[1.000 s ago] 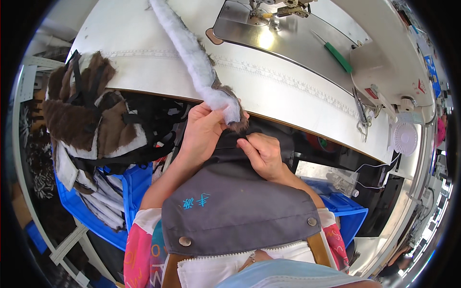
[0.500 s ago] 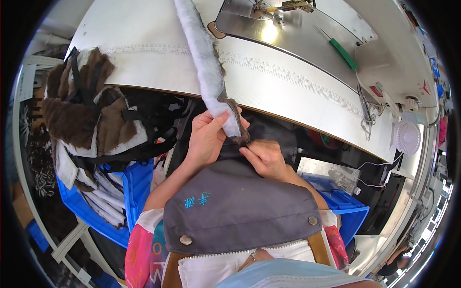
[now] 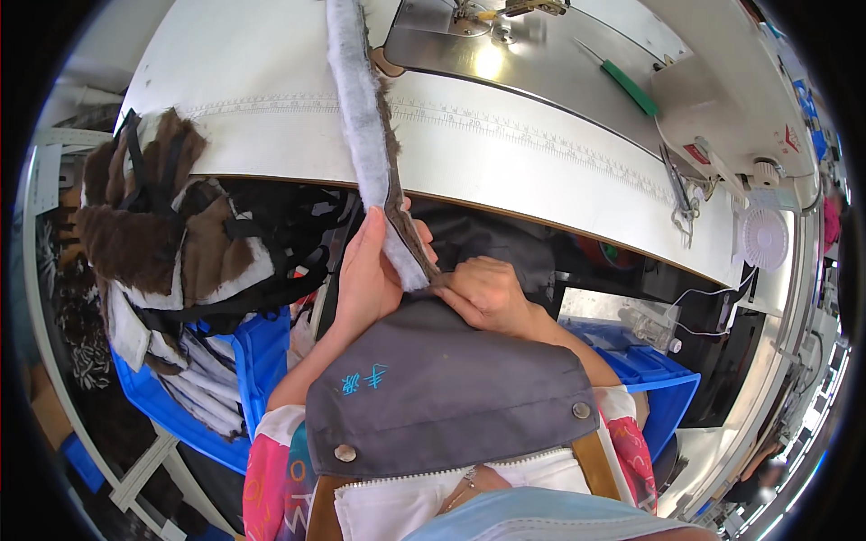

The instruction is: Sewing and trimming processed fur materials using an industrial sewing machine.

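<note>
A long strip of fur fabric (image 3: 358,117), white and fleecy on one face with brown fur along its right side, hangs over the table's near edge toward my lap. My left hand (image 3: 368,279) is wrapped round it just below that edge, with the thumb on the white face. At the strip's lower end, my right hand (image 3: 487,293) pinches the brown corner between thumb and forefinger. The strip's far end runs out of the picture at the top.
A sewing machine (image 3: 722,99) stands right on the white table (image 3: 262,135), with a green-handled awl (image 3: 627,86) and metal scissors (image 3: 681,194) near it. Brown fur pieces (image 3: 135,234) hang at left above a blue bin (image 3: 257,361). A small fan (image 3: 763,237) is at right.
Both hands have come slightly nearer to me, drawing the strip down and left. It has straightened, and more of its brown side shows between my hands.
</note>
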A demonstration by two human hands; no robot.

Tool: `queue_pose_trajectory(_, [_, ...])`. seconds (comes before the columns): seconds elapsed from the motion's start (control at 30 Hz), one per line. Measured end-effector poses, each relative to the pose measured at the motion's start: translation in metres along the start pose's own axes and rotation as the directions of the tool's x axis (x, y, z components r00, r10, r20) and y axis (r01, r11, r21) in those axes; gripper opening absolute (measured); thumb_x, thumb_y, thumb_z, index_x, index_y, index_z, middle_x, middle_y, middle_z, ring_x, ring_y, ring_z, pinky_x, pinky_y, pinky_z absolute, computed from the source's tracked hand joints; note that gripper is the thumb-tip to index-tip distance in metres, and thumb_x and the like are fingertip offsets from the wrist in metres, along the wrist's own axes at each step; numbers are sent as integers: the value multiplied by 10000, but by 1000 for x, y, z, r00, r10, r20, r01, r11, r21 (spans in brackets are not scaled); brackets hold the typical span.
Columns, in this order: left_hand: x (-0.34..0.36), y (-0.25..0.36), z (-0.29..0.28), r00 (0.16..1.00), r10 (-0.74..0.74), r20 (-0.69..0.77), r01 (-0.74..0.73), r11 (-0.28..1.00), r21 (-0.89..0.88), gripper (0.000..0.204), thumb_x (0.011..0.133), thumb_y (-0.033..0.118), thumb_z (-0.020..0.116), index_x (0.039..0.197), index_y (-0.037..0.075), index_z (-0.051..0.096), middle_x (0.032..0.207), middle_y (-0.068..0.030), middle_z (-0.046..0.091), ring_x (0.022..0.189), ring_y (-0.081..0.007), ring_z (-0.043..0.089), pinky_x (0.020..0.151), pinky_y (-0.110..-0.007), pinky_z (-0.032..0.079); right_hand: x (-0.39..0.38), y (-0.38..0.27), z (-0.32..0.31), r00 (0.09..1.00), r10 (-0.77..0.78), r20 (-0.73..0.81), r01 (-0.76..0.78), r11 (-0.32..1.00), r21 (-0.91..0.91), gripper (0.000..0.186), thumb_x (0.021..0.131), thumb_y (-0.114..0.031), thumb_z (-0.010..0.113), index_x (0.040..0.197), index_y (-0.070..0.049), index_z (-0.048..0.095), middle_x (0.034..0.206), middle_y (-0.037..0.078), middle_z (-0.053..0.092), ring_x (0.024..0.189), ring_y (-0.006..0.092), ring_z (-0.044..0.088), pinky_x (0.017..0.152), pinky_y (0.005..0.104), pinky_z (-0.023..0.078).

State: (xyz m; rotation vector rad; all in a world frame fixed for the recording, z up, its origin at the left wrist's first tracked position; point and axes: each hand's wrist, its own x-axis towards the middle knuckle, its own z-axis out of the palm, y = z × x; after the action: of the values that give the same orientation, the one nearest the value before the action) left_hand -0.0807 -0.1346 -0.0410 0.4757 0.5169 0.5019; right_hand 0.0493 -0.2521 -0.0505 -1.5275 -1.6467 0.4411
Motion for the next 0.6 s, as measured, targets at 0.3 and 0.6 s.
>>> queue_pose_trajectory(0.3, [-23, 25, -28, 990, -92, 102, 116, 958, -264, 334, 986, 316, 367, 1118, 24, 459, 557, 9, 328, 405, -84, 279, 413, -242, 250, -3, 5, -73, 920, -5, -391, -137, 933, -334, 185, 736, -67, 694, 906, -36, 629, 850, 94, 630, 693, 259, 595, 632, 342, 482])
queue_pose_trajectory(0.6, [-50, 34, -38, 918, -386, 84, 371, 916, 152, 454, 969, 291, 368, 1303, -16, 373, 760, -103, 570, 507, -93, 466, 414, -197, 363, -49, 87, -201, 766, 196, -612, -635, 380, -673, 225, 852, -140, 587, 1043, -27, 628, 1011, 139, 600, 963, 328, 547, 849, 395, 423])
